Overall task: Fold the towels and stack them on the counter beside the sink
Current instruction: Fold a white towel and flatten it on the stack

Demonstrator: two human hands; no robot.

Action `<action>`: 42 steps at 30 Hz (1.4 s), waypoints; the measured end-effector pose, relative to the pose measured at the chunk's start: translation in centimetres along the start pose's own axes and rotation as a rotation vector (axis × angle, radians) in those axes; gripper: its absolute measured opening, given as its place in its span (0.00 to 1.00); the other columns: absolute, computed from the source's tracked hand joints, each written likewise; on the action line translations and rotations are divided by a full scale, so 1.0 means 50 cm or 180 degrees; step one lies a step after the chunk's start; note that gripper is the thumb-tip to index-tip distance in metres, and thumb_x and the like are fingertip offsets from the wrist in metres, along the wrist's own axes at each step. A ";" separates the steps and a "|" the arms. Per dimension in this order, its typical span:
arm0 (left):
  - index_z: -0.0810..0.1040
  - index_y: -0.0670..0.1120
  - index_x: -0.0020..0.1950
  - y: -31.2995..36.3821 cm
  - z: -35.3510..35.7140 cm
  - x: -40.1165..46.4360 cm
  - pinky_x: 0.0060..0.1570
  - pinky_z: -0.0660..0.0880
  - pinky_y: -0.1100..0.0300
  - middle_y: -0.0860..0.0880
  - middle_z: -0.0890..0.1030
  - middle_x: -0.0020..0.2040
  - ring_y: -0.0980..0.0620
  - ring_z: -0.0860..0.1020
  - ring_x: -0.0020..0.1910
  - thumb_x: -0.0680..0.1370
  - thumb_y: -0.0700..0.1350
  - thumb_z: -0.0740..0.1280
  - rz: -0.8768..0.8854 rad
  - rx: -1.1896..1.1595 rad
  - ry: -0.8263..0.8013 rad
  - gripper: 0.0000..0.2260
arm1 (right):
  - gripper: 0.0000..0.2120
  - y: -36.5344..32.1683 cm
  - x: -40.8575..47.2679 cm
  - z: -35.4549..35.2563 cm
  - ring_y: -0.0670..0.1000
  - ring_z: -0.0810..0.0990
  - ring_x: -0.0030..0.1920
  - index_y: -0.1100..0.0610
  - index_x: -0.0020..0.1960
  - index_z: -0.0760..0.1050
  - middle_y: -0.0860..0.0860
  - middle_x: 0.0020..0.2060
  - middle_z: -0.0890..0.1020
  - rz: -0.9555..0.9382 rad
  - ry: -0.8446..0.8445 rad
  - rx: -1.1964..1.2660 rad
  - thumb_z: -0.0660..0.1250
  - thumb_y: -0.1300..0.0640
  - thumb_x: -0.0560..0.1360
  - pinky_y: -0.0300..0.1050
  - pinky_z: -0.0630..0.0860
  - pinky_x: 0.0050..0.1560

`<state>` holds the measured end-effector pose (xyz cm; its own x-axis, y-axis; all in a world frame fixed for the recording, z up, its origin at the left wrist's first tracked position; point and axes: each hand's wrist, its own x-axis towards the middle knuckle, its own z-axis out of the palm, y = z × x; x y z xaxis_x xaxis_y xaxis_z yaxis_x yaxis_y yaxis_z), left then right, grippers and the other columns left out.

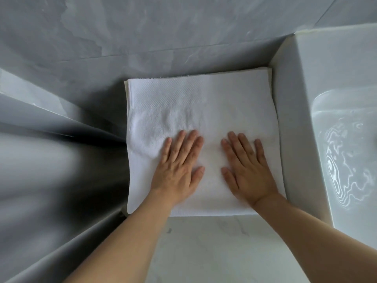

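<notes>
A white folded towel (pixel 183 103) lies flat and square on the pale marble counter (pixel 204 242), pushed against the back wall and close to the sink's side. Edges of another layer peek out beneath it at the left and top. My left hand (pixel 179 168) presses flat on the towel's near-left part, fingers straight. My right hand (pixel 246 168) presses flat beside it on the near-right part, fingers spread. Neither hand holds anything.
A white raised sink (pixel 336 99) stands directly to the right, its basin holding rippling water. Grey marbled wall tiles (pixel 142 37) rise behind the towel. A grey wall panel (pixel 51 119) closes the left side.
</notes>
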<state>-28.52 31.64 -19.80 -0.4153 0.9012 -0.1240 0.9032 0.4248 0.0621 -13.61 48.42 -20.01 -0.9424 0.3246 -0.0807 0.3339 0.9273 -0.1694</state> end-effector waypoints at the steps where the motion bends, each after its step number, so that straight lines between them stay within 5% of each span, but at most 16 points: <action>1: 0.48 0.45 0.82 0.001 0.001 0.002 0.77 0.50 0.40 0.45 0.45 0.82 0.44 0.45 0.81 0.82 0.58 0.50 -0.0009 0.0020 0.0001 0.32 | 0.31 0.000 0.001 0.000 0.55 0.50 0.79 0.57 0.80 0.54 0.55 0.79 0.53 0.0006 0.0015 -0.0007 0.50 0.45 0.80 0.64 0.48 0.76; 22: 0.55 0.44 0.81 0.022 -0.003 -0.034 0.77 0.49 0.39 0.48 0.50 0.82 0.45 0.47 0.81 0.82 0.57 0.51 0.0207 -0.0020 0.0064 0.30 | 0.30 -0.005 -0.004 0.000 0.56 0.48 0.79 0.53 0.80 0.55 0.55 0.79 0.52 -0.0060 0.0005 -0.0037 0.51 0.48 0.79 0.65 0.50 0.75; 38: 0.50 0.48 0.82 0.026 0.016 -0.047 0.77 0.48 0.41 0.51 0.47 0.82 0.49 0.42 0.81 0.80 0.59 0.47 0.0051 0.0046 -0.0068 0.32 | 0.30 -0.040 -0.055 0.023 0.58 0.54 0.78 0.56 0.79 0.56 0.56 0.79 0.55 0.0224 0.0036 -0.0060 0.45 0.46 0.80 0.64 0.49 0.75; 42: 0.51 0.48 0.82 0.025 0.018 -0.045 0.77 0.47 0.41 0.52 0.48 0.82 0.49 0.43 0.81 0.81 0.57 0.48 0.0060 0.0036 -0.0024 0.30 | 0.30 -0.015 -0.098 0.020 0.61 0.54 0.78 0.50 0.79 0.57 0.54 0.78 0.58 0.0320 -0.0010 -0.0160 0.46 0.42 0.79 0.70 0.47 0.73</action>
<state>-26.35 30.08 -20.35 -0.3975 0.9083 -0.1304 0.9120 0.4068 0.0533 -9.24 45.97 -20.47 -0.9041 0.4160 -0.0978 0.4253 0.8982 -0.1108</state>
